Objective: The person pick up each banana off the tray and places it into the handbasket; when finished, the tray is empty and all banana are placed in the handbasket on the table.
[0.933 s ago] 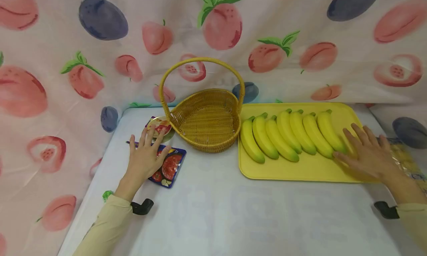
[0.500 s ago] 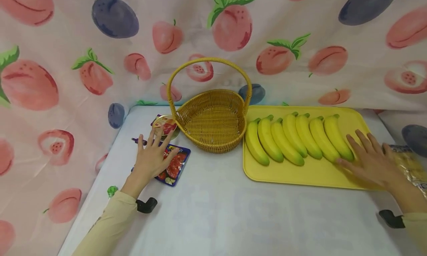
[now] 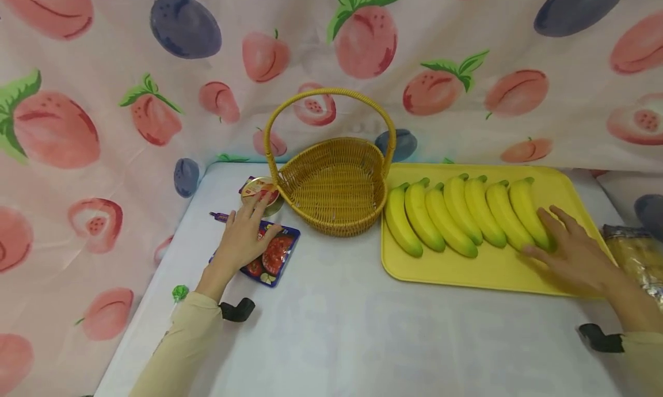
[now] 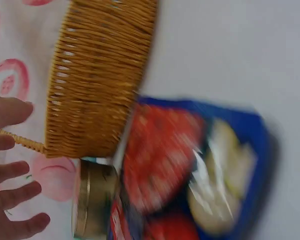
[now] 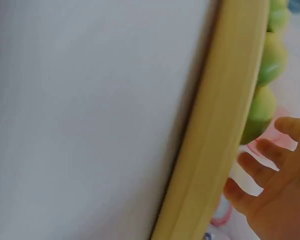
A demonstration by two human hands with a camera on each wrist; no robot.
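Several yellow bananas point(image 3: 484, 213) with green ends lie in a row on a yellow tray point(image 3: 466, 273). My right hand point(image 3: 575, 256) hovers at the tray's right side, its fingers spread and slightly bent close to the rightmost banana. In the right wrist view the fingers are beside the banana ends point(image 5: 260, 112) with nothing gripped. To the left, my left hand point(image 3: 243, 241) is over a blue packet point(image 3: 277, 256) with tomato pictures. Its fingertips overlap a round tin point(image 3: 259, 193) in the head view; the hand holds nothing. A heart-shaped wicker basket point(image 3: 334, 224) with a tall handle stands between.
At the far right lies a clear bag point(image 3: 637, 256) with yellowish contents. A purple pen-like stick point(image 3: 220, 217) and a green round-headed item point(image 3: 179, 293) are on the left of the white table point(image 3: 393, 339). A fruit-print cloth point(image 3: 311, 34) hangs behind.
The head view has shifted, so everything sits further right in it. My left hand has moved right, its fingers closer together. My right hand has come nearer the rightmost banana.
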